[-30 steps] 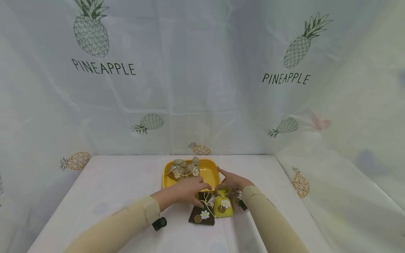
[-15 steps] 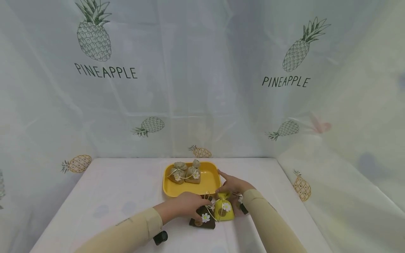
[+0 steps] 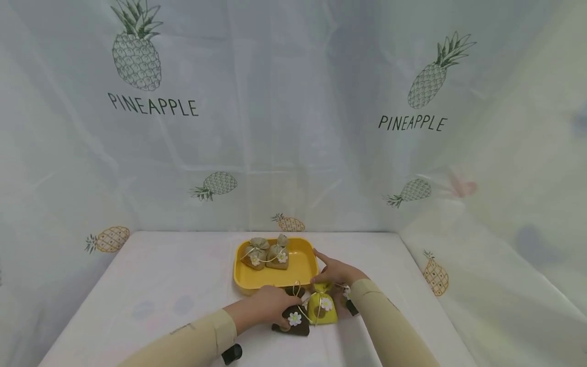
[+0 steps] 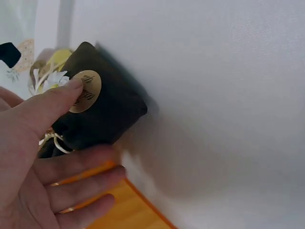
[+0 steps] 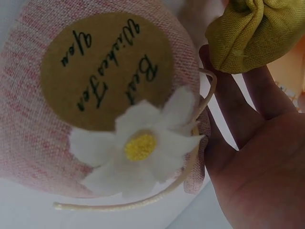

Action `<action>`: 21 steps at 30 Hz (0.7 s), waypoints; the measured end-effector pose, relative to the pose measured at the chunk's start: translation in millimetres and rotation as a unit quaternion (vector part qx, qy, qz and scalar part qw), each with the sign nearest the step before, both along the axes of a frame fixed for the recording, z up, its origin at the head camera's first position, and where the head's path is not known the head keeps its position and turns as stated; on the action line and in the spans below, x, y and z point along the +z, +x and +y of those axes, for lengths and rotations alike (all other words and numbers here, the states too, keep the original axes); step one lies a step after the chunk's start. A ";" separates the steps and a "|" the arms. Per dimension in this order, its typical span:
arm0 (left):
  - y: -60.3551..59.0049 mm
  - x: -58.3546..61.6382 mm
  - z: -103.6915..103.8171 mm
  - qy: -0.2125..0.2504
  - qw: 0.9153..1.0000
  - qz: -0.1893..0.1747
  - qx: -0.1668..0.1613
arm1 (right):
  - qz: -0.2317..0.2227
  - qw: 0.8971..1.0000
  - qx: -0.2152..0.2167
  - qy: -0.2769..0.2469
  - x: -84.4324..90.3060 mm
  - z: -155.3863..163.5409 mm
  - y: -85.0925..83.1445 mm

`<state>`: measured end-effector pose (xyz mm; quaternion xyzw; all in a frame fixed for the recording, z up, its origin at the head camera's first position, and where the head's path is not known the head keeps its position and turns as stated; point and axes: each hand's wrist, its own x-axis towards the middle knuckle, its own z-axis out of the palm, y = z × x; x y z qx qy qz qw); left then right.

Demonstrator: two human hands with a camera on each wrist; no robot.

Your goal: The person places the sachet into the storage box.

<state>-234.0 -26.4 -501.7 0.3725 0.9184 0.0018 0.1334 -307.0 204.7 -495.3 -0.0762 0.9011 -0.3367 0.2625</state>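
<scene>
My left hand (image 3: pixel 268 306) pinches a dark brown drawstring pouch (image 3: pixel 300 329) with a white flower, in front of the tray. In the left wrist view the thumb lies on the round sticker of the pouch, and the other visible fingers are extended. My right hand (image 3: pixel 339 270) rests at the right near corner of the yellow tray (image 3: pixel 300 262), fingers straight and spread. Close under it stands a yellow pouch (image 3: pixel 322 317) with a flower. A pink pouch (image 5: pixel 28 95) with a "Best Wishes For You" sticker fills the right wrist view; in the head view the right wrist mostly hides it.
Two khaki pouches (image 3: pixel 277 251) with flowers sit in the left part of the tray. The white table (image 3: pixel 174 275) ends at a hanging curtain (image 3: pixel 293 127) printed with pineapples. A small black device (image 3: pixel 232 354) is strapped under the left wrist.
My left hand has come down and back from over the tray's near edge onto the dark brown pouch and taken hold of it. The right hand has stayed at the tray corner.
</scene>
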 end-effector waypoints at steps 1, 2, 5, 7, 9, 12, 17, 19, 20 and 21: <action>-0.3 0.5 -0.6 -0.001 1.000 0.000 0.003 | 0.001 1.000 0.002 0.001 -0.6 0.3 -0.6; -0.6 0.8 -1.1 -0.002 1.000 -0.004 0.007 | 0.001 1.000 0.002 0.000 -0.7 0.6 -1.1; -1.6 -0.7 -2.9 0.013 0.999 -0.028 0.013 | 0.002 1.000 0.004 0.010 -1.5 1.4 -2.8; -2.8 -2.6 -3.8 0.031 0.998 -0.050 0.019 | 0.001 1.000 0.007 0.009 -2.1 2.0 -3.7; -3.0 -4.4 -4.3 0.053 0.996 -0.069 0.020 | 0.002 1.000 0.013 0.010 -3.2 2.9 -3.9; -4.0 -6.5 -4.1 0.084 0.993 -0.081 0.028 | 0.007 1.000 0.021 -0.001 -3.6 3.3 -3.5; -6.1 -9.0 -1.8 0.117 0.989 -0.085 0.027 | 0.011 1.000 0.024 -0.005 -3.7 3.2 -2.9; -7.0 -7.4 -0.6 0.127 0.988 -0.082 0.017 | 0.011 1.000 0.020 -0.001 -4.2 3.4 -2.8; -7.3 -5.1 0.0 0.133 0.988 -0.079 0.012 | 0.011 1.000 0.018 0.001 -4.6 3.5 -2.5; -7.9 -2.5 0.6 0.138 0.988 -0.075 0.008 | 0.011 1.000 0.017 0.002 -4.8 3.8 -2.5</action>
